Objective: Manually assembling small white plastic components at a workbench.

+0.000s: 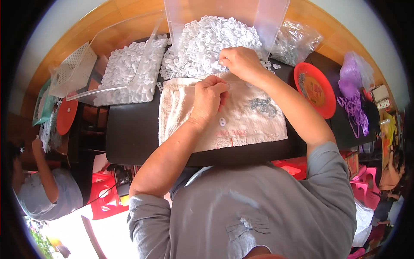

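The right hand (239, 59) bends over the white plastic pieces (217, 34) by the table's (129, 138) far edge; I can't tell if it grips one. The left hand (210, 93) presses its fingertips together. It looks like picking; next needs a light grip.

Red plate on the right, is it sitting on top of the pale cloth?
No, the red plate lies on the dark table, to the right of the pale cloth.

Two clear bins (97, 90) (272, 19), one beige cloth (263, 125), one white basket (76, 72).
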{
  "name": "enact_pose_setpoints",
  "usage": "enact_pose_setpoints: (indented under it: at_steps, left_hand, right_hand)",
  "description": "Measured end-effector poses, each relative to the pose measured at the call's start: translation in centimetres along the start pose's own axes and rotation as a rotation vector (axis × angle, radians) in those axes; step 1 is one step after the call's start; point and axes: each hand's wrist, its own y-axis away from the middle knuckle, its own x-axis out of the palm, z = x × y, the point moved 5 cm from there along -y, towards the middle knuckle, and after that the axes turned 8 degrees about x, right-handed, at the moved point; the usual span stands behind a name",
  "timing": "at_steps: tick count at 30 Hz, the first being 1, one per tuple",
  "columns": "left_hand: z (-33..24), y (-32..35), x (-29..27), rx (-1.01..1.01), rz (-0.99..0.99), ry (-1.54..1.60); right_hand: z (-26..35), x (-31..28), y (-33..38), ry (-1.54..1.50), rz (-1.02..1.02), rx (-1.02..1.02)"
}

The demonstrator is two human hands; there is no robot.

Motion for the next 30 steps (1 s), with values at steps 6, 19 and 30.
enact_pose_setpoints:
  at_steps: [6,19,30]
  left_hand:
    - [0.1,0.0,-0.1,-0.004,0.004,0.001]
    - [-0.6,0.3,-0.7,0.003,-0.116,0.219]
    - [-1.1,-0.5,-2.3,0.065,-0.193,0.248]
  right_hand:
    - [0.8,1.1,-1.3,0.057,0.098,-0.026]
    - [1.6,0.8,-1.0,0.032,0.106,-0.113]
    - [3.4,-3.4,5.5,-0.004,0.228,-0.241]
